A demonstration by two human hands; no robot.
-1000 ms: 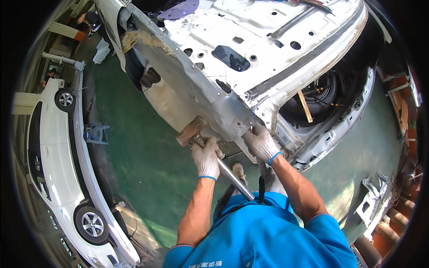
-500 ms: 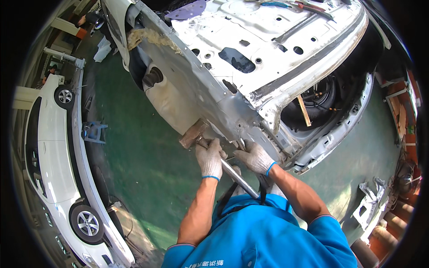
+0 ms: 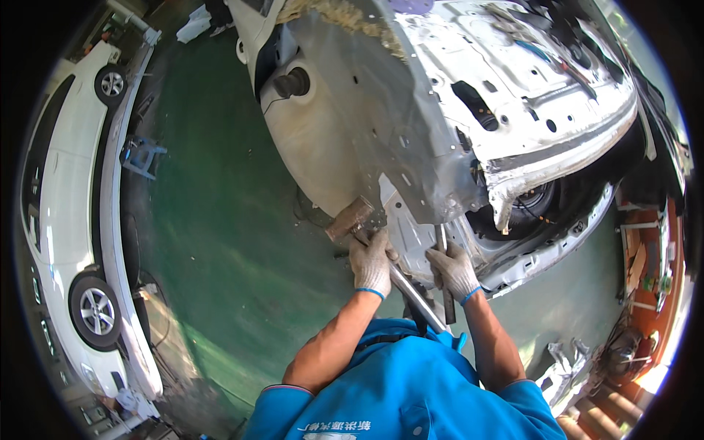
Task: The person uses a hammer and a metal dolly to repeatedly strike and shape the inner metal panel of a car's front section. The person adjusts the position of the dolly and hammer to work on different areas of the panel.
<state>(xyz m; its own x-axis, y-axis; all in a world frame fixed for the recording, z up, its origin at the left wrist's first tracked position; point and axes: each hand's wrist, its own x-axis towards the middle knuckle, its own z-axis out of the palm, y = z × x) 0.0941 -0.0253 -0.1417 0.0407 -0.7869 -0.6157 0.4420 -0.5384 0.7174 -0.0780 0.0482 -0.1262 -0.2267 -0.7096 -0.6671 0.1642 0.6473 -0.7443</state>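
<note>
My left hand, in a white knit glove with a blue cuff, is closed round a sledgehammer just below its rusty brown head. The hammer's silver handle slants down toward my waist. My right hand, gloved the same way, grips a metal bar whose silver shaft points up at the car body and whose dark end sticks out below the hand. The bar's upper tip reaches the lower edge of a bent grey body panel; whether it touches I cannot tell. Under that edge a grey inner panel shows.
A stripped white metal panel with holes carries hand tools. Below it is an open dark cavity. At left a white car stands beside a long rail, near a small blue stand. Scrap metal lies at lower right.
The car body appears further right and closer as my view shifts. Both hands keep their holds; the bar now stands more upright, with its dark lower end showing below my right hand.
</note>
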